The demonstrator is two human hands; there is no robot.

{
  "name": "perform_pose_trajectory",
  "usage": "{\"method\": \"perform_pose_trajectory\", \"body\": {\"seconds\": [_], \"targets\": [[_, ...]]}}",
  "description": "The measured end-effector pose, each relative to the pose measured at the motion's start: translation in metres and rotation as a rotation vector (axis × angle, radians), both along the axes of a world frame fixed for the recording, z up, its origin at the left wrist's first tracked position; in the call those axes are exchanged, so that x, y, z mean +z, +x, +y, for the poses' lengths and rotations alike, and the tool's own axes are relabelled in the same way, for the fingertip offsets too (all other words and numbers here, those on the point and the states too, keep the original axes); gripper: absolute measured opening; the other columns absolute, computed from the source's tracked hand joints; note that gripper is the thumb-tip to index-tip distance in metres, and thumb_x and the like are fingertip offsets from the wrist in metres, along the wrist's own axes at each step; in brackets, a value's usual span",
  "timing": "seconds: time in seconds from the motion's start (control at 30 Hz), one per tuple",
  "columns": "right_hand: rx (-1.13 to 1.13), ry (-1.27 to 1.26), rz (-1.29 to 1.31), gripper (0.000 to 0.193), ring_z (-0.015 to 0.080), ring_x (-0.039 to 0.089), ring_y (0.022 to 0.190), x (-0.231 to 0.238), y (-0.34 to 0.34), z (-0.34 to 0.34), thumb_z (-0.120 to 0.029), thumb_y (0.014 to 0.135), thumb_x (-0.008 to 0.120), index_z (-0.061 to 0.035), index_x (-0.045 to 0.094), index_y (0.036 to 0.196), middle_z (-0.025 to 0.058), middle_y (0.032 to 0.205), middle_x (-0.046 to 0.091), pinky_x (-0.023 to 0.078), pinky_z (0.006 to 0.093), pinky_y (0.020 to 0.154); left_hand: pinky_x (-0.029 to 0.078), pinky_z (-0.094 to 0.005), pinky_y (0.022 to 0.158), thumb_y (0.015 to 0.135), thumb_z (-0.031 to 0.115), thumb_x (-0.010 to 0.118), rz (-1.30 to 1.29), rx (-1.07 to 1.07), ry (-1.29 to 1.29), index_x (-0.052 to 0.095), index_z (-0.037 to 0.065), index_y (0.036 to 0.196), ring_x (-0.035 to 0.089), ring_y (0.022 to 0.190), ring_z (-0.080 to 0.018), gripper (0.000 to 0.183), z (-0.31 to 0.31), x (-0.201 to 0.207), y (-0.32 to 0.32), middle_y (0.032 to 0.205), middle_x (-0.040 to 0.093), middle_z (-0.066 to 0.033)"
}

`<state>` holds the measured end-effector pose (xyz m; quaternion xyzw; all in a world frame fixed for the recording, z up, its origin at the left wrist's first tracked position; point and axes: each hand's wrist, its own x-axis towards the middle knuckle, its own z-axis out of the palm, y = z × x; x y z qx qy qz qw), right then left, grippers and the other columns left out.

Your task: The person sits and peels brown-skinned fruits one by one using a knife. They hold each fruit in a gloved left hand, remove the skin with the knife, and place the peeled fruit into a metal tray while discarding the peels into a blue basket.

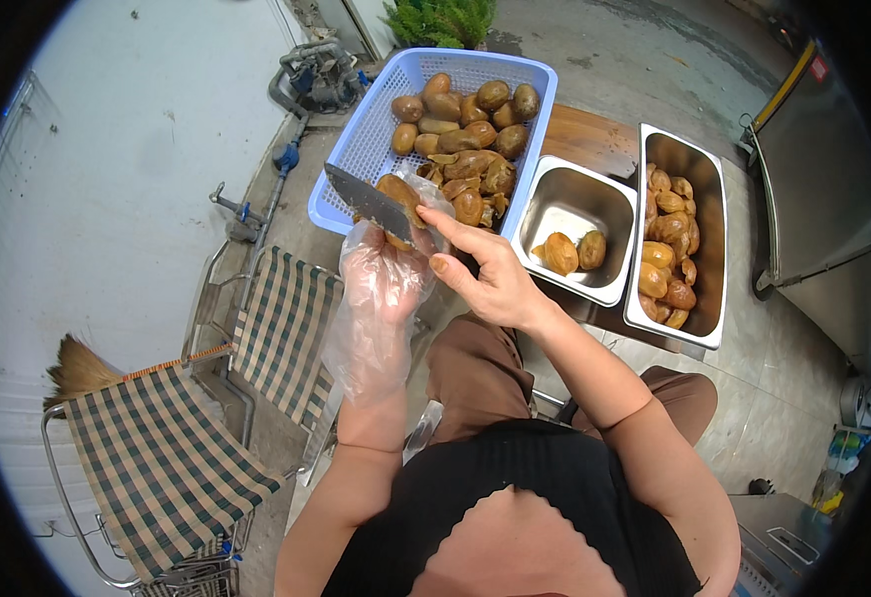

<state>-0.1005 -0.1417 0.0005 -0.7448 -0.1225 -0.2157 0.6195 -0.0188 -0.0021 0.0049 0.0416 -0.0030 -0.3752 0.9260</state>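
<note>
My left hand [386,279], in a clear plastic glove, is closed around a brown oval fruit [398,191]. A wide dark knife blade [368,201] lies across this fruit, partly covering it. My bare right hand [480,264] grips the knife at its near end, with the handle mostly hidden and the fingertips close to the fruit. Both hands are over the near edge of a blue plastic basket [545,109]. Several whole brown fruits [493,97] lie in the basket's far part, and a heap of peels and wrinkled pieces [470,179] lies nearer me.
Right of the basket, a small steel pan [555,186] contains two fruits [561,253]. Beside it stands a longer steel pan [714,199] of several yellow-brown fruits [670,234]. Checkered folding chairs [162,458] stand at left, near wall pipes [281,164]. A steel cabinet [818,179] is at right.
</note>
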Motion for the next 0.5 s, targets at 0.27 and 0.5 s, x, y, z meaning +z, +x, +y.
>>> {"method": "perform_pose_trajectory", "body": {"seconds": [0.27,0.5], "targets": [[0.022,0.126,0.086,0.047,0.0181,0.052,0.115,0.002,-0.001,-0.015,-0.02,0.092,0.055,0.0002,0.045,0.133,0.0157,0.124,0.057,0.04,0.0303,0.096,0.046,-0.0476,0.095,0.096,0.014,0.044,-0.176,0.11,0.218,0.045,-0.006,0.122,0.055,0.11,-0.0301,0.033,-0.002,0.012,-0.006,0.119,0.054,-0.0189],[-0.095,0.314,0.19,0.048,0.0146,0.049,0.115,-0.002,0.009,-0.034,-0.023,0.093,0.056,0.001,0.045,0.133,0.0127,0.125,0.056,0.038,0.0283,0.097,0.05,-0.0469,0.091,0.096,0.015,0.044,-0.352,0.103,0.325,0.043,-0.007,0.126,0.059,0.105,-0.03,0.037,0.006,0.014,-0.013,0.118,0.055,-0.0189]]}}
